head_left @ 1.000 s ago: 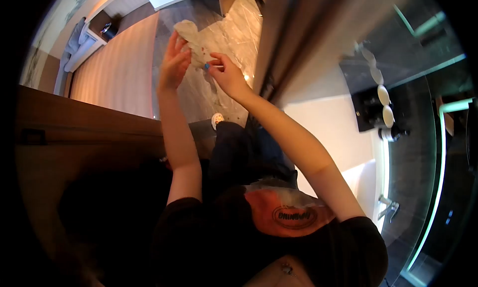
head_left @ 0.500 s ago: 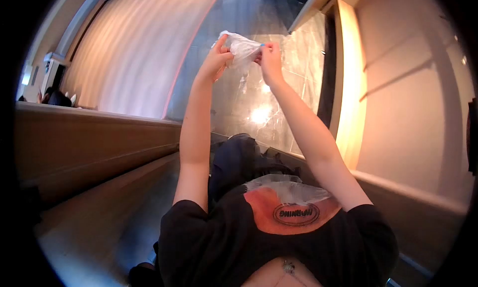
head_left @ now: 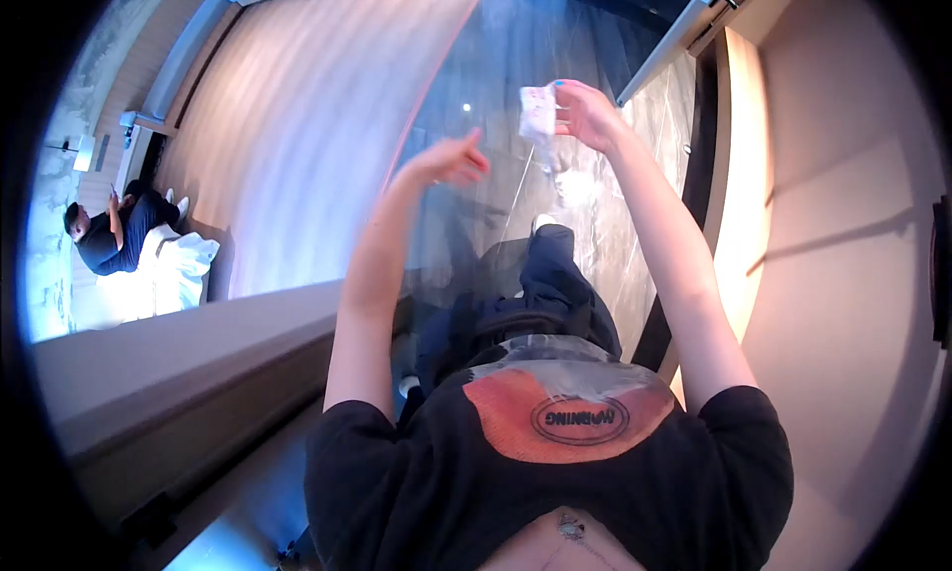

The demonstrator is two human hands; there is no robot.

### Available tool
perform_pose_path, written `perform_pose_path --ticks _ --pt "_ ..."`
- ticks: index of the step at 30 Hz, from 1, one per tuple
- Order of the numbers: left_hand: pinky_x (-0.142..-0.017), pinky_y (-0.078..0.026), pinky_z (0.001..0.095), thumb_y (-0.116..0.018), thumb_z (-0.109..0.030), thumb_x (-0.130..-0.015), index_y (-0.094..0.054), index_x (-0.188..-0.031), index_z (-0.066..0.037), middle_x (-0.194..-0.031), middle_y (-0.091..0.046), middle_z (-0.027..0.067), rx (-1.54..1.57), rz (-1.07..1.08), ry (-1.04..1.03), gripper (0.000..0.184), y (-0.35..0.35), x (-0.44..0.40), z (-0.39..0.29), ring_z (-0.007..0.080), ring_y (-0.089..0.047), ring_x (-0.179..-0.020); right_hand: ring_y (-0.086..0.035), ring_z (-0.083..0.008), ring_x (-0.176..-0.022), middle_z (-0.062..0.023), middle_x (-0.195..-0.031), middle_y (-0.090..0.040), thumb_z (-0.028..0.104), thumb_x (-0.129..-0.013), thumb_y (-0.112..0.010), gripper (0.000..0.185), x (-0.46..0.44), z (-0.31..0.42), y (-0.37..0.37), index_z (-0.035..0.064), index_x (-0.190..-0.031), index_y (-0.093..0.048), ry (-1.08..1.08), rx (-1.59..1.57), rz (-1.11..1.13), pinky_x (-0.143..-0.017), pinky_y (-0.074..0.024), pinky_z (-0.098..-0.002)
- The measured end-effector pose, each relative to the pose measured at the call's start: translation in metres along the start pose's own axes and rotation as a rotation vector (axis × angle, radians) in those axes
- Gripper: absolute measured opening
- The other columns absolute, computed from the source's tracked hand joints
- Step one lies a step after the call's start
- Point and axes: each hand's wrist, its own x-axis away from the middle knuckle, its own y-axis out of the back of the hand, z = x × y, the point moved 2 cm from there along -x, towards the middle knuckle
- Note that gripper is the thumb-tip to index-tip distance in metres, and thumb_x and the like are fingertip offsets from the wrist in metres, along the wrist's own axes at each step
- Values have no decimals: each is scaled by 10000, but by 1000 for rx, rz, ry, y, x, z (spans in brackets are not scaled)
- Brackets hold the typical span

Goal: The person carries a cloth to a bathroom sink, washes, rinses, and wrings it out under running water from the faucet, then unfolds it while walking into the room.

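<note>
My right hand (head_left: 589, 117) is raised over the floor, its fingers closed on a small white packet (head_left: 537, 113) with faint pink marks, perhaps a tissue pack. The packet hangs to the left of the fingertips, its lower end crumpled. Something blue shows at the tip of one finger. Lower and to the left, my left hand (head_left: 456, 162) is apart from the packet and holds nothing. It is a little blurred, with one finger stretched out and the others loosely bent.
Grey marble-look tiles (head_left: 506, 46) lie ahead, bordered by a wood-look floor (head_left: 327, 95). A wall (head_left: 843, 174) rises on the right, near a door edge (head_left: 674, 41). At far left sits a person (head_left: 119, 229) beside white cloth (head_left: 178, 269). A ledge (head_left: 228, 358) runs along my left.
My left hand has let go of the white thing that both hands stretched before and has moved down. My right hand now holds it alone, further right. The view has shifted, showing a seated person.
</note>
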Motion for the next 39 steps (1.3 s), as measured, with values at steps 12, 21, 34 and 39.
perform_pose_path --ticks 12,21,34,39 --pt "-787 -457 409 -475 -335 -871 -495 -1118 -35 -1071 -547 107 790 -351 -657 390 72 -132 -161 227 -543 -963 -555 -193 -847 -114 -976 -549 220 -836 -514 394 -238 93 63 31 -1162 -398 119 324 -116 -710 -472 -337" --pt "-699 -497 329 -606 -140 -709 -569 -944 32 -889 -596 134 364 -616 -580 294 171 -128 -152 214 -592 -849 -534 -170 -942 -70 -1141 -509 365 -883 -436 437 -316 39 -7 57 -1192 -409 -388 258 422 -745 -458 -297" --pt "-671 -481 353 -638 -303 -655 -656 -824 -58 -788 -628 159 7 -1308 -104 298 285 -121 -118 283 -611 -739 -543 -180 -906 -85 -992 -574 217 -854 -522 265 -465 16 -42 30 -1042 -522 -669 450 540 -802 -432 -336" --pt "-429 -353 287 -679 -398 -633 -643 -696 -28 -569 -526 52 348 -1014 -3 377 298 -135 -126 141 -471 -501 -566 -209 -885 -110 -972 -577 246 -892 -446 264 -491 48 -37 25 -1029 -493 -528 327 506 -807 -452 -370"
